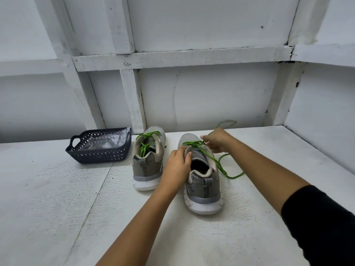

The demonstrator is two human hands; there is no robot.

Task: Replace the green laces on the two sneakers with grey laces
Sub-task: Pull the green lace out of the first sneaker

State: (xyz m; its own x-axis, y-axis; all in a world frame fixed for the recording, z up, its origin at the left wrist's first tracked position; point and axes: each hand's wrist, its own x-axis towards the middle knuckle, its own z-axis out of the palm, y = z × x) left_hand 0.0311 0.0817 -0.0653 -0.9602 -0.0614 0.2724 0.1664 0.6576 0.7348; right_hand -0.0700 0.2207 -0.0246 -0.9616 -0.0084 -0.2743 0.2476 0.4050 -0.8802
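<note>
Two grey sneakers stand heel-towards-me on a white table. The left sneaker (148, 164) has its green lace (146, 143) bunched loosely in its opening. My left hand (177, 166) grips the tongue and left collar of the right sneaker (203, 185). My right hand (218, 140) pinches that shoe's green lace (215, 160) above the eyelets. The lace is partly pulled out: one strand loops up behind my hand, another trails over the table to the right. Grey laces are not clearly visible.
A dark blue perforated basket (99, 153) holding a clear plastic bag sits to the left of the shoes. White panelled walls close the table (57, 198) at the back and right side. My black sleeve (322, 217) shows at lower right.
</note>
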